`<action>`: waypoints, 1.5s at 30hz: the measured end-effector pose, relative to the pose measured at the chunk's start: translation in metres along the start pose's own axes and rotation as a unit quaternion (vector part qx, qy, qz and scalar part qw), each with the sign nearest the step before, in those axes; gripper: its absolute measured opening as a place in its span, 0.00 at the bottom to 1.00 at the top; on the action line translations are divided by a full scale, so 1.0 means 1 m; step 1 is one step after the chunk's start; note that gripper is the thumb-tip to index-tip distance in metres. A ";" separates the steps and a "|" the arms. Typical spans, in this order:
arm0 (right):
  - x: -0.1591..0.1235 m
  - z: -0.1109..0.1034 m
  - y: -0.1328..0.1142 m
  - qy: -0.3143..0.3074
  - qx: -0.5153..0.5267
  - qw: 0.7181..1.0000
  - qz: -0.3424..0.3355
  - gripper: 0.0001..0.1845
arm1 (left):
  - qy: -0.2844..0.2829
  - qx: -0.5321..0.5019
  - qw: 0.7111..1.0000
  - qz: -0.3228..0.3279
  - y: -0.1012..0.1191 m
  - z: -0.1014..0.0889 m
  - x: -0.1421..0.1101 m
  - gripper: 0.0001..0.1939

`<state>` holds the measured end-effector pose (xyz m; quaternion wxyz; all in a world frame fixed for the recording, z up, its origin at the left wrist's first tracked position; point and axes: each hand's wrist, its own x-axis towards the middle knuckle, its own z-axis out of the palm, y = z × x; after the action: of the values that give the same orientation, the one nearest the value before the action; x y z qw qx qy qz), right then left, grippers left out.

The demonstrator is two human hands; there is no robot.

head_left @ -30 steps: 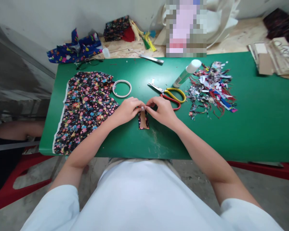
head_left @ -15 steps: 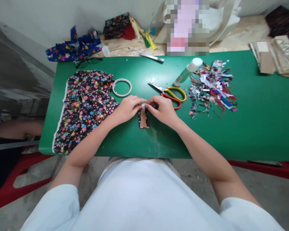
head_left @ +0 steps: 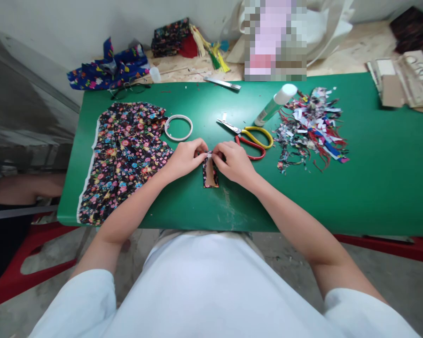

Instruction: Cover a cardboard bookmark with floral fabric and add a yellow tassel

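A small cardboard strip edged with black floral fabric lies on the green table in front of me, its brown middle showing. My left hand pinches its far left corner between thumb and curled fingers. On the far right corner, my right hand is closed in the same way. A whitish bit shows at the far end between the thumbs; its kind is too small to tell. Just beyond my right hand lie scissors with one yellow and one red handle. A roll of white tape rests beyond my left hand.
Black floral cloth covers the table's left part. A glue stick stands behind the scissors, beside a heap of fabric scraps. A box cutter and glasses lie farther back. Cardboard pieces are stacked at right.
My left fingers have curled in and drawn back slightly from the strip's far end. My right fingers have closed lower at its right corner. The strip stays in place.
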<state>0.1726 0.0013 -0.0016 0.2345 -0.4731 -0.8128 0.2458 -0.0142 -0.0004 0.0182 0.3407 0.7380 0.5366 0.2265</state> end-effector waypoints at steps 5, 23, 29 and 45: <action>0.001 0.002 -0.001 -0.003 -0.020 1.000 0.006 0.06 | 0.012 0.017 1.000 0.013 -0.001 0.004 -0.001 0.02; 0.005 -0.003 -0.006 -0.020 0.039 0.998 0.049 0.09 | 0.025 0.079 0.996 0.026 -0.004 -0.002 0.002 0.04; 0.005 -0.003 -0.005 -0.026 0.021 0.999 0.043 0.09 | 0.017 0.082 0.996 0.031 -0.007 0.002 0.000 0.03; 0.008 0.000 -0.003 -0.032 -0.019 0.999 0.026 0.10 | 0.006 0.094 0.995 0.017 -0.006 0.004 0.000 0.03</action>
<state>0.1670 0.0073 0.0019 0.1925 -0.4906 -0.8117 0.2516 -0.0151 -0.0003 0.0114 0.2627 0.7747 0.5446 0.1852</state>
